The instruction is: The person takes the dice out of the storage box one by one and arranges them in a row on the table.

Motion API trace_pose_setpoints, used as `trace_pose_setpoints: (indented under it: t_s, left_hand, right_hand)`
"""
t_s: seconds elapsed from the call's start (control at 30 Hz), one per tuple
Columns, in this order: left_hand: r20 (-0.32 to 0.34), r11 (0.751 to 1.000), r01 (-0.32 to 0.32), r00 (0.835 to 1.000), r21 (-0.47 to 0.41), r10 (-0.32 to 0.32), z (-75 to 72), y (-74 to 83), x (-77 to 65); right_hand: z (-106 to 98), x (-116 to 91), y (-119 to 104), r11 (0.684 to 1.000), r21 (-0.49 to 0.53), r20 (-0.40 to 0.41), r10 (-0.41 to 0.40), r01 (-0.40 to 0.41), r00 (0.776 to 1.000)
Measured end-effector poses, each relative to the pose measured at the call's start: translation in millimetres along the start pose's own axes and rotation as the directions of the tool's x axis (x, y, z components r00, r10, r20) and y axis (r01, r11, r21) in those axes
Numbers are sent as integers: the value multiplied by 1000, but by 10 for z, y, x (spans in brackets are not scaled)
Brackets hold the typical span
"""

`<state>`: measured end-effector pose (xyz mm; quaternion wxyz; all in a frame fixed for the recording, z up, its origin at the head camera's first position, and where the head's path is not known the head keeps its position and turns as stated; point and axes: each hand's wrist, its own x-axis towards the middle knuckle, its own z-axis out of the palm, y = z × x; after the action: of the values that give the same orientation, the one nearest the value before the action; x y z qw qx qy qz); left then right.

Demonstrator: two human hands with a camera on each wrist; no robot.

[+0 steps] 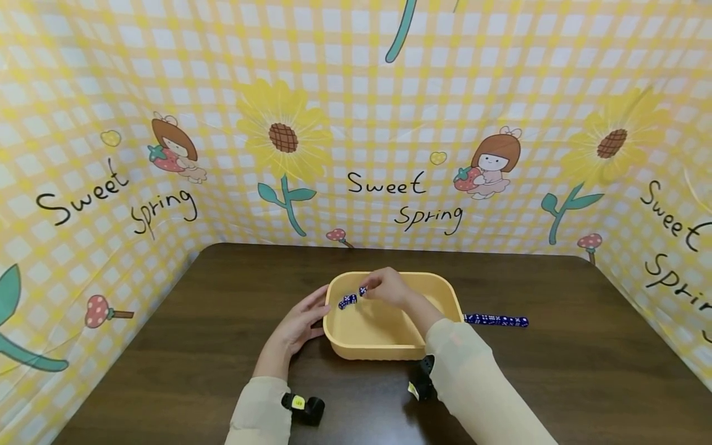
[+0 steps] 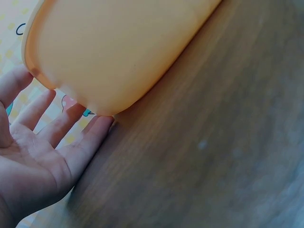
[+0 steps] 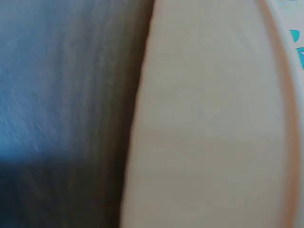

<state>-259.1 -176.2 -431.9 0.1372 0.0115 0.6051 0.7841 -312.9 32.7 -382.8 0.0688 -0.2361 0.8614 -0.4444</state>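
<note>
A yellow plastic basin [image 1: 389, 352] stands on the table. My left hand [image 1: 300, 321] rests against its left end; in the left wrist view the fairly straight fingers of that hand [image 2: 42, 147] touch the basin's outer wall [image 2: 118, 52]. Over the inside of the basin, my right hand [image 1: 389, 288] pinches a blue die [image 1: 363, 290] with white dots. A few more blue dice [image 1: 347, 301] lie together on the basin floor near the left end. Only the basin wall [image 3: 209, 118] shows in the right wrist view; the right hand is out of that frame.
A straight row of blue dice [image 1: 495, 319] lies on the dark wooden table [image 1: 556, 371], just right of the basin. Behind the table and at both sides hangs a yellow checked cloth [image 1: 378, 123]. Each wrist wears a black camera, such as the left one [image 1: 303, 408].
</note>
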Motion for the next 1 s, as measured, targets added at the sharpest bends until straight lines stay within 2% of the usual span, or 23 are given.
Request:
trace_pose_setpoints:
  t_s: [0.3,0.5,0.63,0.8,1.0]
  left_hand:
    - [-6,1000,2,1000,3,-2,7,5,6]
    - [-9,1000,8,1000,10,-7,8,6,11]
    - [-17,1000,14,1000,3,-14,6,-1,4]
    - [-18,1000,17,1000,-4,-17,3,-4,10]
    - [-16,1000,24,1000,6,-24,3,4,14]
  right_hand:
    - [-302,-24,-168,999,-42,-21,-35,34,999]
    - [-485,-60,-254,998,-21,-7,-54,54,998]
    - [-599,-84,-285,998,-25,-9,-52,51,999]
    - [-751,-132,-302,1000,-11,-21,-7,7,1000]
    - [-916,-223,-277,998,19,-60,-56,57,997]
